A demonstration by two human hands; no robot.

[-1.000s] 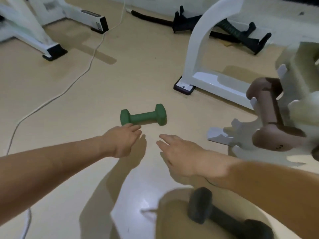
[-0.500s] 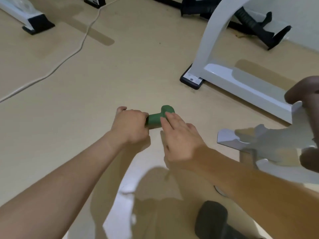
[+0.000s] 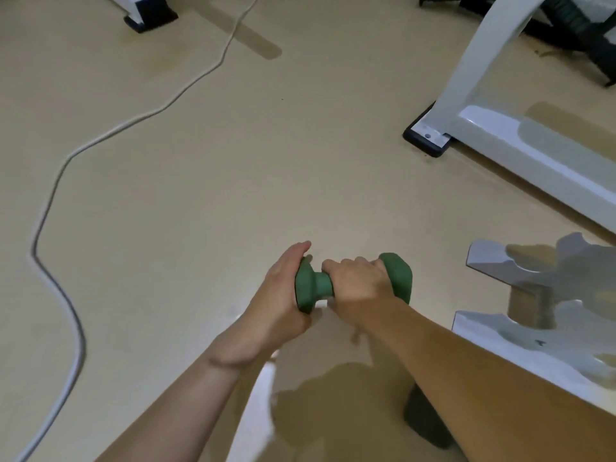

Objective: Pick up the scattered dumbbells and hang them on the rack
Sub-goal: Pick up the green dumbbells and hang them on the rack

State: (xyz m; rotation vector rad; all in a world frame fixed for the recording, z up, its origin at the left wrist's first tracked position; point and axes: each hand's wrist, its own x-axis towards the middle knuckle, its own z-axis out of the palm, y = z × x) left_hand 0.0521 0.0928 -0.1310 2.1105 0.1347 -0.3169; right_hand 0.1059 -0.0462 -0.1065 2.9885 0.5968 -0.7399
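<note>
A green dumbbell is in both my hands, low in the middle of the view, just above the beige floor. My right hand is wrapped around its handle. My left hand cups its left head from the outside. Its right head shows past my right knuckles. The white dumbbell rack, with notched arms, stands at the lower right, close to my right forearm. A dark dumbbell lies on the floor under my right forearm, mostly hidden.
A white cable snakes across the floor on the left. A white machine frame with a black foot stands at the upper right. Another black-footed machine leg is at the top left. Black gear lies at the top right.
My hands reached the green dumbbell on the floor, closed on it, and now hold it nearer to me. The view has tilted down and left, so the rack's brown dumbbell is out of sight.
</note>
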